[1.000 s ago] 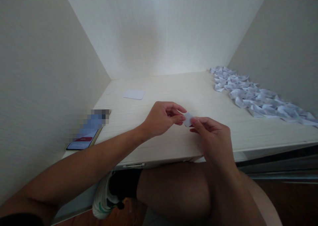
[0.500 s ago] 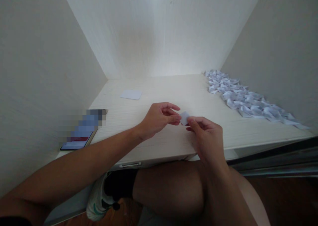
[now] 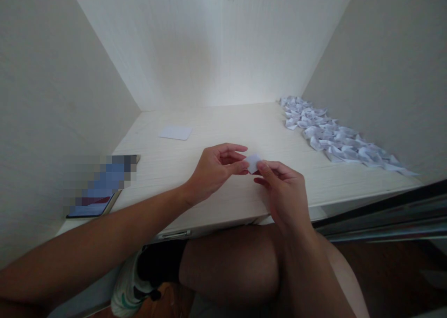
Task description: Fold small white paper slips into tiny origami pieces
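A small white piece of folded paper (image 3: 253, 163) is held above the desk between my two hands. My left hand (image 3: 223, 163) pinches its left edge with thumb and fingers, the index finger stretched out above it. On the other side my right hand (image 3: 282, 176) grips the paper's right edge between thumb and index finger. Fingertips behind the paper are partly hidden. Farther back on the left lies a flat white stack or sheet of paper (image 3: 175, 132).
Many folded white papers (image 3: 331, 134) lie in a long band along the right wall. A phone (image 3: 101, 187), partly pixelated, rests by the left wall. The pale desk (image 3: 216, 122) has a drawer handle (image 3: 174, 234) at its front, above my leg.
The view has shifted slightly, so the desk things appear a little farther left. Both hands keep hold of the small paper, and the left fingers now overlap its edge slightly more.
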Demonstrator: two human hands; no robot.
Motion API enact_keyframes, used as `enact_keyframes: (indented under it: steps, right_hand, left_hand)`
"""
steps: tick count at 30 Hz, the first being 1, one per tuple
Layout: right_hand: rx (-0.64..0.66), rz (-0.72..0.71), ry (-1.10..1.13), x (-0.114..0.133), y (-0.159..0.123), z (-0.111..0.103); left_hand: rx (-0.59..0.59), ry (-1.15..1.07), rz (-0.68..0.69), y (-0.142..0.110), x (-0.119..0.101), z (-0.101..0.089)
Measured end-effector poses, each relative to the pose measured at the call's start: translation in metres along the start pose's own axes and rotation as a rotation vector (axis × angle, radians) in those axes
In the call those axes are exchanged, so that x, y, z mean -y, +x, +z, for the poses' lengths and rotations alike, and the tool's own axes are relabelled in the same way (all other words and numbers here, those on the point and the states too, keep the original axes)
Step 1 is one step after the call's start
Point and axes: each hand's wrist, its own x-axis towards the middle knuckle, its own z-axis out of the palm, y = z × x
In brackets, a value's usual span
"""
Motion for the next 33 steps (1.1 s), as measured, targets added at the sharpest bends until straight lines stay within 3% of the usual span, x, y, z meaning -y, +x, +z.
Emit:
enact_keyframes:
  steps: [8,14,18,23,25,33]
  right_hand:
    - [0.037,0.061,0.148,-0.001,-0.003,0.006]
    - [0.086,-0.055,0.098,-0.004,0.0,0.005]
    - [0.157,-0.048,0.17,-0.004,0.0,0.002]
    - [0.265,0.047,0.383,-0.005,-0.001,0.005]
    - [0.293,0.044,0.404,-0.005,-0.002,0.006]
    - [0.316,-0.069,0.376,-0.006,-0.003,0.005]
  left_hand:
    - [-0.043,0.078,0.043,-0.005,0.001,0.009]
    - [-0.027,0.304,0.174,-0.009,-0.001,0.009]
    - [-0.067,0.429,0.376,-0.017,0.002,0.014]
    - [-0.087,0.541,0.792,-0.022,-0.001,0.018]
    - [-0.097,0.587,0.888,-0.023,-0.003,0.018]
    - [-0.015,0.535,0.846,-0.024,-0.005,0.02]
